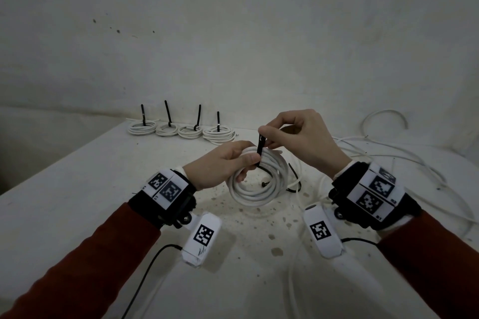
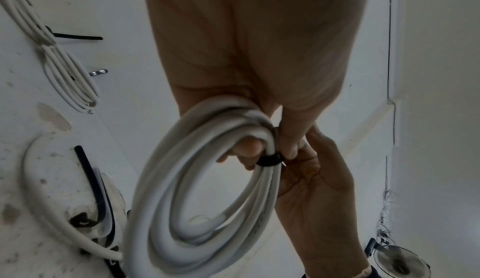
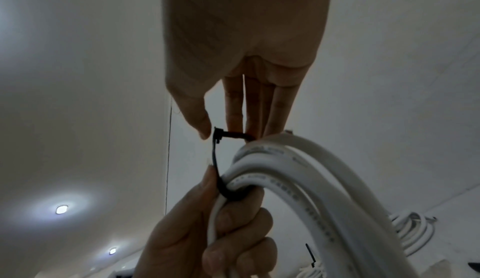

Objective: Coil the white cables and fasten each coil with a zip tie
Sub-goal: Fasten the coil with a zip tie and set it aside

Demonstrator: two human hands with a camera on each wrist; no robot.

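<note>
Two hands fit a black zip tie around a coil of white cable at centre frame.

The left hand [image 1: 220,163] grips the cable coil [image 1: 259,184] above the stained worktop [image 1: 103,189], thumb pressing the zip tie [image 1: 260,149] against the strands. The right hand [image 1: 298,134] pinches the tie's upper end. Four tied coils [image 1: 181,131] sit in a row at the worktop's far edge, upper left of centre; loose white cable [image 1: 404,160] trails at right.

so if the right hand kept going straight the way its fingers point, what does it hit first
Most likely the left hand, whose thumb meets the right hand over the zip tie on the white coil. Depth is unclear, but the hands look nearly touching.
</note>
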